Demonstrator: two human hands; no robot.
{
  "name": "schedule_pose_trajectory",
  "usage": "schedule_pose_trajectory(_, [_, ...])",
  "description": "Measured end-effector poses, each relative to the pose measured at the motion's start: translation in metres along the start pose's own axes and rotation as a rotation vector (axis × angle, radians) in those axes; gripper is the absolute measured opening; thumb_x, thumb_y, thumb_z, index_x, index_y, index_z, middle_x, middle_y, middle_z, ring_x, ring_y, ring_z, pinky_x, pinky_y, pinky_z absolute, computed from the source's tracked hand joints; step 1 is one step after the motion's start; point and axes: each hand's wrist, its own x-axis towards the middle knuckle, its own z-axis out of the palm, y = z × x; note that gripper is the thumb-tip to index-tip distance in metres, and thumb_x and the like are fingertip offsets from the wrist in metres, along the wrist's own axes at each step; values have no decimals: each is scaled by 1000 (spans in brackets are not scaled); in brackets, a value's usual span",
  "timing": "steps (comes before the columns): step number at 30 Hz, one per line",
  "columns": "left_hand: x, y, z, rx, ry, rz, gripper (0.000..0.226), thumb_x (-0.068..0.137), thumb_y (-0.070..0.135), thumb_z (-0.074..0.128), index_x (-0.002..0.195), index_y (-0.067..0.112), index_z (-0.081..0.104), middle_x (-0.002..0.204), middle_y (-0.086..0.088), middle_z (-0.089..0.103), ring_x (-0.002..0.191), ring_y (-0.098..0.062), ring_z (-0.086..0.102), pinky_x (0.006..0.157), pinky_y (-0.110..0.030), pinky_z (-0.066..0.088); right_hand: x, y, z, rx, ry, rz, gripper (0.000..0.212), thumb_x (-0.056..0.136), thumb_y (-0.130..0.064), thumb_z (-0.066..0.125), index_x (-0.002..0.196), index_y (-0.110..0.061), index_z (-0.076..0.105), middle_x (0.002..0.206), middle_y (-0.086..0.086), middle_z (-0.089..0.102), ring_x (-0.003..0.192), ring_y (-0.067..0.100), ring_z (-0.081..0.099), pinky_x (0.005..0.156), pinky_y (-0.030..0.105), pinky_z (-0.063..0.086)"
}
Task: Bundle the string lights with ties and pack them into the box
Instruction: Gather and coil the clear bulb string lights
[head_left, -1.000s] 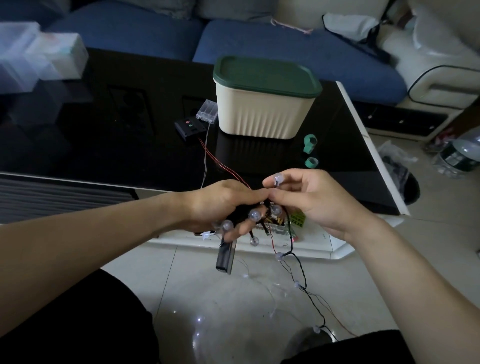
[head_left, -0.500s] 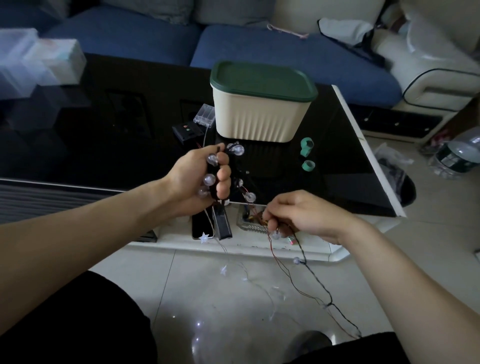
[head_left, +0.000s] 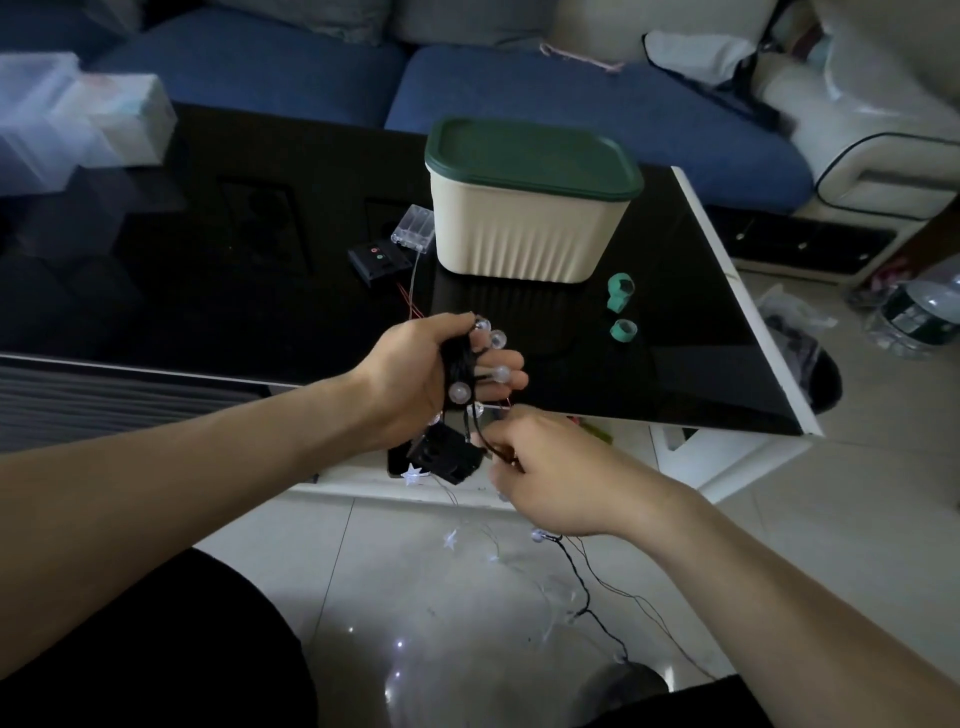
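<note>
A blue sofa (head_left: 519, 93) runs along the far side, and in front of it stands a glossy black table (head_left: 208, 270) with a white rim. On the table sits the cream box (head_left: 524, 228), ribbed on its sides, with its dark green lid (head_left: 530, 156) on. Left of the box lie a clear battery case (head_left: 414, 235) and a black controller (head_left: 378, 261), touching each other; right of the box two green ties (head_left: 621, 309) lie near one another on the glass. Both bare forearms reach in from the lower corners and meet over the table's near edge. The left hand (head_left: 415, 379) is raised, palm turned inward, its fingers curled around a gathered coil of the lights (head_left: 470, 371); round clear bulbs stick out between and past the fingertips, and a black pack (head_left: 444, 457) hangs just below the palm. The right hand (head_left: 550, 478) sits lower and just beside the left, back of the hand up, its fingers pinched on the dark wire where it leaves the coil. From under that hand the loose wire trails down over the pale tiled floor (head_left: 363, 571), carrying a few more small bulbs and star shapes.
</note>
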Motion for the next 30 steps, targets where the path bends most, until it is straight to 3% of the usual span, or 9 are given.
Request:
schedule_pose_trajectory(5, [3, -13, 3, 133, -81, -78, 6, 100, 16, 45, 96, 11, 46, 85, -11, 52, 78, -23, 42, 49, -21, 39, -1, 2, -3, -15, 63, -14, 36, 91, -9, 60, 58, -19, 49, 68, -6, 48, 60, 12, 49, 55, 26, 42])
schedule_pose_trajectory(8, [5, -17, 4, 240, -34, -59, 13, 97, 18, 52, 94, 6, 56, 88, -15, 54, 72, -19, 47, 50, -22, 43, -3, 5, -3, 6, 147, -15, 19, 86, -13, 69, 67, -15, 66, 68, -6, 61, 63, 12, 59, 55, 18, 44])
schedule_pose_trajectory(11, [5, -20, 3, 466, -12, -29, 34, 90, 25, 60, 98, -9, 61, 86, -18, 52, 63, -19, 48, 52, -23, 40, -6, 4, -8, 197, 168, 49, 10, 81, -12, 79, 86, -19, 75, 68, -9, 70, 60, -3, 65, 53, 6, 44])
schedule_pose_trajectory(14, [0, -21, 5, 688, -1, -53, 34, 99, 23, 53, 83, -7, 59, 71, -16, 54, 58, -17, 50, 53, -25, 40, -8, 4, -16, 408, 187, 31, 17, 77, -11, 85, 80, -16, 69, 66, 0, 74, 58, 7, 71, 58, 21, 55])
schedule_pose_trajectory(17, [-9, -16, 12, 782, -141, -137, 60, 106, 41, 30, 90, -7, 63, 68, -13, 65, 54, -18, 57, 49, -23, 39, -11, 6, -25, 553, 219, -6, 26, 78, -5, 83, 78, -12, 58, 68, 11, 73, 61, 23, 73, 61, 35, 60])
schedule_pose_trajectory(21, [-13, -12, 14, 801, -233, -193, 65, 106, 47, 22, 75, 3, 59, 50, -3, 52, 41, -18, 45, 45, -27, 26, -12, 19, -37, 633, 180, -38, 30, 77, 8, 77, 85, -14, 58, 75, 1, 62, 61, 23, 57, 63, 34, 48])
schedule_pose_trajectory(23, [-14, -12, 11, 812, -223, -179, 60, 106, 45, 31, 68, 7, 59, 51, -9, 49, 36, -17, 39, 49, -31, 30, -12, 27, -40, 541, 160, -25, 33, 76, 2, 82, 94, -19, 65, 86, -2, 61, 62, 19, 53, 63, 30, 48])
schedule_pose_trajectory(26, [-13, -10, 6, 792, -195, -175, 59, 103, 46, 38, 64, 7, 60, 51, -13, 44, 32, -17, 34, 45, -25, 29, -13, 32, -42, 450, 166, 21, 20, 76, -19, 86, 90, -20, 70, 76, -5, 67, 55, 6, 57, 56, 20, 48])
schedule_pose_trajectory(30, [-12, -9, 3, 786, -233, -222, 72, 94, 55, 42, 91, -14, 63, 66, -22, 43, 45, -21, 30, 33, -16, 28, -12, 34, -41, 463, 139, -4, 10, 82, -18, 81, 86, -16, 72, 75, 0, 72, 59, 9, 63, 58, 21, 52])
